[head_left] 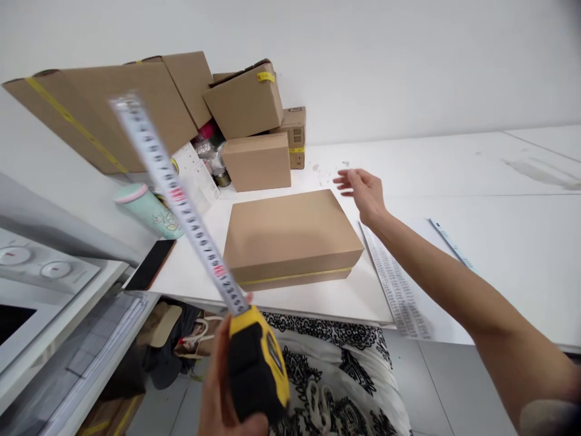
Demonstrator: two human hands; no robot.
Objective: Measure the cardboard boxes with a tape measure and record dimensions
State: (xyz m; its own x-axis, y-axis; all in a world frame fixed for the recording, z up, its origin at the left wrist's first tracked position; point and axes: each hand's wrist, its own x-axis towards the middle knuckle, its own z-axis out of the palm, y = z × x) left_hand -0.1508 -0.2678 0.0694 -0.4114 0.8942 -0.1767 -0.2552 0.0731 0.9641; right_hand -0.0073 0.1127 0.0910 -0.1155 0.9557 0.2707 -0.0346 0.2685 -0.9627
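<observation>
My left hand (216, 387) grips a yellow and black tape measure (258, 366) close to the camera. Its white blade (181, 203) runs up and to the left, over the table's left end. My right hand (365, 189) reaches forward with fingers spread and holds nothing. It hovers just past the far right corner of a flat brown cardboard box (288, 233) with a yellow tape line along its front. That box lies on the white table (499, 224) in front of me.
Several cardboard boxes (247, 100) are stacked at the back left against the wall. A mint green bottle (149, 209) lies on its side and a black phone (149, 264) rests near the table's left edge. Printed sheets (399, 284) lie right of the box.
</observation>
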